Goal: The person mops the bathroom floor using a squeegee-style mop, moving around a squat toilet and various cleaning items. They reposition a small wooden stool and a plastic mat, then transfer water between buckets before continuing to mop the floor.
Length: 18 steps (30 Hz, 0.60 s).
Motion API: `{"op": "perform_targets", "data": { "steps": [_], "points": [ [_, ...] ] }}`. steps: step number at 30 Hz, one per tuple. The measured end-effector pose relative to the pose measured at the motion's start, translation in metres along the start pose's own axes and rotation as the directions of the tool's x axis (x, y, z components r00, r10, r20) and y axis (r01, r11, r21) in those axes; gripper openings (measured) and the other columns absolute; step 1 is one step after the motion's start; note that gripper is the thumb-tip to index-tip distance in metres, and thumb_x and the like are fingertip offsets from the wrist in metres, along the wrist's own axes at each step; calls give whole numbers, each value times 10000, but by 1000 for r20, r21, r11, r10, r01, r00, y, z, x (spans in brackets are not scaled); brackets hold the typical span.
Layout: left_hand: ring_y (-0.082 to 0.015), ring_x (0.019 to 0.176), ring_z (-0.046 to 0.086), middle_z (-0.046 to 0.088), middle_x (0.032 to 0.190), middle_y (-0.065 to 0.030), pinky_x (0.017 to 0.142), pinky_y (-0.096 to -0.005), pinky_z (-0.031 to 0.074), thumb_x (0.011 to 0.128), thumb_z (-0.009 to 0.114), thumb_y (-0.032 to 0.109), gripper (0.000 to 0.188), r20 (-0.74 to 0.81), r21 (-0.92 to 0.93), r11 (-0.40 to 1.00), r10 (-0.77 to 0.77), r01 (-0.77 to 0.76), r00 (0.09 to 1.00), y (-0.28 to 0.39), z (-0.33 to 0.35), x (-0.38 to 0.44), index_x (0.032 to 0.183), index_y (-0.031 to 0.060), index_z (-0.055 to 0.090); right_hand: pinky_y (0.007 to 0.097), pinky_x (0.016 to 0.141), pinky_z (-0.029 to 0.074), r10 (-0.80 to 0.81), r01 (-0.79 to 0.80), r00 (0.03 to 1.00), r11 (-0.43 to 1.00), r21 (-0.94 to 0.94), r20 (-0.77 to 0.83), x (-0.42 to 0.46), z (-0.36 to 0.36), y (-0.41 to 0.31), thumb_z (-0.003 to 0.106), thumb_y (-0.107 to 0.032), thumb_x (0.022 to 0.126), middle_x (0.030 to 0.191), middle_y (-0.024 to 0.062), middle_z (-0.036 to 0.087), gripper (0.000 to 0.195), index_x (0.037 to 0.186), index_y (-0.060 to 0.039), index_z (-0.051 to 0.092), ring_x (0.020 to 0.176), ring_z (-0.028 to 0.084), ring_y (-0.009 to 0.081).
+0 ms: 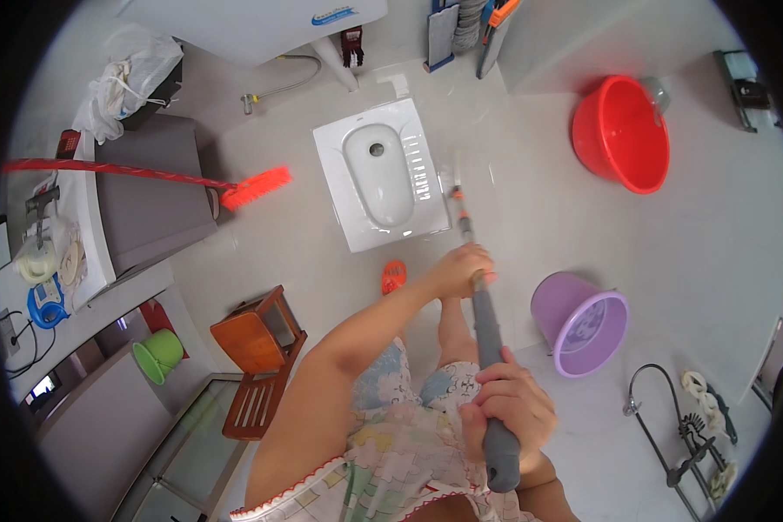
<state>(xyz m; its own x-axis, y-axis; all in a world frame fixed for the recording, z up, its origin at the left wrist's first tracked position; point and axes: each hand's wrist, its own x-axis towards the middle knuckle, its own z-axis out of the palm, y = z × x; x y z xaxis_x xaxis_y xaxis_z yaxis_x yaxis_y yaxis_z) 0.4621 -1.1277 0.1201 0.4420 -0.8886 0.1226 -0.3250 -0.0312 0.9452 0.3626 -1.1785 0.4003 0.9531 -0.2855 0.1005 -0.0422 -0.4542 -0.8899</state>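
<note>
Both my hands are closed around a long pole with a grey grip (486, 320). My left hand (464, 269) holds it lower down, where the grip meets the thinner metal shaft. Close to the butt end, my right hand (512, 408) wraps the grip. Orange collars mark the shaft, and its far end reaches the floor beside the right edge of a white ceramic squat toilet (375, 225). The head of the pole is blurred, so I cannot tell its kind. An orange slipper (393, 277) shows on a foot below the toilet.
A red basin (594, 134) leans against the right wall; a purple bucket (564, 300) stands nearer. Left are a red broom (254, 187), a wooden folding chair (248, 339), a grey cabinet (150, 189) and a green bucket (160, 355). Flat mops (441, 39) stand at the back wall.
</note>
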Motion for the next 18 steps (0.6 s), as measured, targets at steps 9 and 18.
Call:
{"op": "perform_targets", "data": {
  "steps": [9,18],
  "points": [
    [-279,705,462,455,655,-90,663,-387,386,809,654,140,274,-190,80,992,-79,96,979,32,-31,1,627,52,468,463,804,528,4,-7,1000,995,96,24,22,-45,-6,658,-39,660,633,50,587,155,634,-67,508,644,642,254],
    [-297,713,489,475,672,-109,700,-400,427,827,623,188,312,-7,-161,970,186,-184,983,-29,100,273,612,44,449,484,904,466,-41,-13,986,948,-319,-163,98,-120,117,633,24,677,650,67,558,176,632,-55,482,713,620,282]
  ]
}}
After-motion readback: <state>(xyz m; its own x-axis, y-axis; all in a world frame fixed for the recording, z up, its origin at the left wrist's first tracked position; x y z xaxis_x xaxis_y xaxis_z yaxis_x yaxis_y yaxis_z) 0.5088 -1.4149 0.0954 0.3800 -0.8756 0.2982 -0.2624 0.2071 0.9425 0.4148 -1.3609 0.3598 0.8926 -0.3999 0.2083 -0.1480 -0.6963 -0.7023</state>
